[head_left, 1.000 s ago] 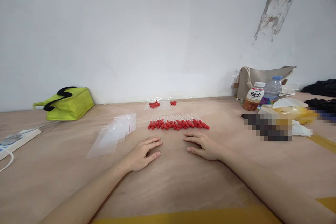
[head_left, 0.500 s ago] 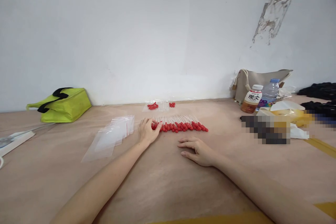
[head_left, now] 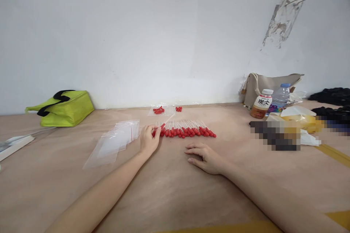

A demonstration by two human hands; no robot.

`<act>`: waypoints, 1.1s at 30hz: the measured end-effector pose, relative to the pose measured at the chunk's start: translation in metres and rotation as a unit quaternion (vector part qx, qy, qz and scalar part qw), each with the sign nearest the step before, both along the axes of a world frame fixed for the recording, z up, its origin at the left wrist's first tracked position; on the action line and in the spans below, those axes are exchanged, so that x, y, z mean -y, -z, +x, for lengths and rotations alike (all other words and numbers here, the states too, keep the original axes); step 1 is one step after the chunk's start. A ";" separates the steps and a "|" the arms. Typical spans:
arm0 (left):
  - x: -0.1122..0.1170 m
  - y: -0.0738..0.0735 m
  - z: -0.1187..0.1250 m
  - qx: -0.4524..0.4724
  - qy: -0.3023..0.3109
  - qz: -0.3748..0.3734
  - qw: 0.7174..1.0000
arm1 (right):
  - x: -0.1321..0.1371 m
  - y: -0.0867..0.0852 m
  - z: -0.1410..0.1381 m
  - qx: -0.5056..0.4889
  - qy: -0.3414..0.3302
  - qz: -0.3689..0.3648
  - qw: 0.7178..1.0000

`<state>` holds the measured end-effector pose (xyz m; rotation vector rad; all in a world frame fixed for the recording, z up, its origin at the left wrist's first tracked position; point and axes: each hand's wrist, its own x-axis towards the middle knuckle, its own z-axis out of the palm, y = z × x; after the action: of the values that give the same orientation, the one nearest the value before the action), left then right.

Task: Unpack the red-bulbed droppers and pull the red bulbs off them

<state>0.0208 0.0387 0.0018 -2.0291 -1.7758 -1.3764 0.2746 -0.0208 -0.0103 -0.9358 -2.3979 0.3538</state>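
Many thin white sticks with red tips (head_left: 188,131) lie side by side in a row in the middle of the table. At the row's left end my left hand (head_left: 149,140) pinches one red-tipped stick (head_left: 163,125) between thumb and fingers. Its pale stem points up and to the right, over the others. My right hand (head_left: 204,157) rests on the table in front of the row, fingers apart and holding nothing. Left of the row is a fanned stack of clear zip bags (head_left: 113,143). Behind it, clear bags with red pieces (head_left: 159,110) lie by the wall.
A lime-green bag with black handles (head_left: 68,107) stands at the left. To the right are a brown drink bottle (head_left: 261,104), a clear bottle with a blue cap (head_left: 281,96), a beige bag (head_left: 250,93) and yellow packaging (head_left: 300,118). A white wall closes off the back.
My left hand has moved slightly left and towards me, and a red-tipped stick now shows raised in its fingers. My right hand has stayed put.
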 end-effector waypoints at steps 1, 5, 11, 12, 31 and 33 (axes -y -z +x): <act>0.009 0.000 -0.007 0.004 0.025 -0.010 1.000 | 0.001 0.000 0.000 -0.006 0.007 0.001 1.000; 0.043 0.001 -0.030 0.022 0.151 -0.089 0.984 | 0.004 -0.002 -0.002 -0.067 0.076 0.044 0.994; 0.052 0.004 -0.031 0.050 0.258 -0.153 0.953 | 0.001 -0.006 -0.016 -0.030 0.057 0.130 0.989; 0.052 0.004 -0.029 0.047 0.272 -0.156 0.948 | -0.002 -0.006 -0.021 -0.021 0.045 0.142 0.989; 0.057 -0.001 -0.002 -0.118 0.316 -0.080 0.938 | -0.016 -0.003 -0.049 0.017 0.015 0.235 0.972; 0.057 0.000 -0.002 -0.135 0.310 -0.075 0.938 | -0.015 -0.003 -0.049 0.020 0.010 0.248 0.969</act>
<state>0.0185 -0.0184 0.0018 -2.8548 -1.2025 -1.0084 0.2255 -0.0061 -0.0071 -0.7368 -2.3431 -0.2692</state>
